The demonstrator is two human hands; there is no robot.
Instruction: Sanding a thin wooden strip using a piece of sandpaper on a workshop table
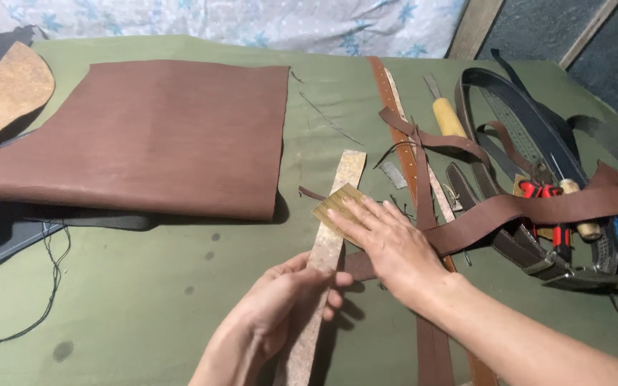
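Two hands work a pale leather strip on a green tabletop (144, 300).

A large brown leather sheet (144, 136) lies up and left of the hands; tangled belts (538, 207) sit right. The strip (327, 243) runs between both hands: light, limp, likely to buckle, best held flat near an end. The left hand (280, 300) pinches its lower part; the right hand (388, 243), fingers flat and open, presses a small tan ribbed block (335, 201) onto it.

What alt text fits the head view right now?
Two bare hands work a pale leather strip on a green table: the left hand grips it while the right hand presses a small tan block flat on it. A brown leather sheet lies left, belts right.
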